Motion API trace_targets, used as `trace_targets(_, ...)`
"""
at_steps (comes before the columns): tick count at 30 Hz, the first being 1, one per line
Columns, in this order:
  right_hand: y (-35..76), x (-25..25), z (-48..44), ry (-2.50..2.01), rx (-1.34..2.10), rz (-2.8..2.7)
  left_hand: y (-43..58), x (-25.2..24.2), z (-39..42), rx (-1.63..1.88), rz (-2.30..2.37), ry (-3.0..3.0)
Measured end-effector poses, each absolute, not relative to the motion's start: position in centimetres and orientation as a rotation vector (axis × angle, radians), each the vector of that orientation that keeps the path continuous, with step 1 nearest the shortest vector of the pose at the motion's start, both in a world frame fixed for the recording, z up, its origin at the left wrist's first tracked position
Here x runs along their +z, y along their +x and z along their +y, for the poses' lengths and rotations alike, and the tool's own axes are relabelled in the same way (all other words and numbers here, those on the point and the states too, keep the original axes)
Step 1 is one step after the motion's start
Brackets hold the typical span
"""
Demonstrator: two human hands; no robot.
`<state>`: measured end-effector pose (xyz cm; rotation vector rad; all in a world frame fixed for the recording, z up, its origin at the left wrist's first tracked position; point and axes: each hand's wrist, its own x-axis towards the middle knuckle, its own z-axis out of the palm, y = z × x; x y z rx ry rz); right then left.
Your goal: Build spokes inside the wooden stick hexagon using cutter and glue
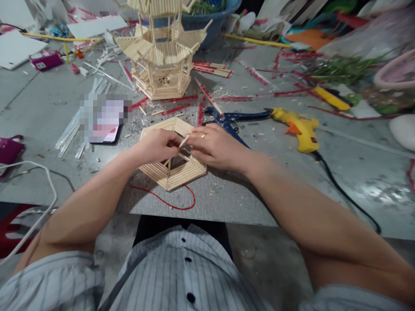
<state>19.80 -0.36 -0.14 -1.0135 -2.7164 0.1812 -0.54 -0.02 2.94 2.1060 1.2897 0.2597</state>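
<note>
Your left hand has a short stick pinched at the fingertips, right over the hexagonal stick frame near center. Your right hand's fingers curl over its right side, can't tell if they're gripping. Yellow glue gun's center right, stick pagoda top center.

stick pagoda: top cut off | phone: screen blurred (pixelated) | hexagonal panel: partly covered

A glue gun and stick pagoda suggest a craft workshop
</note>
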Motion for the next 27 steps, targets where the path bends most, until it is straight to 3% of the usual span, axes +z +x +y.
trace_targets(27,20.2,1.6,-1.0,-0.964,-0.006,-2.885,-1.0,3.6,0.0,0.06,1.013,2.045)
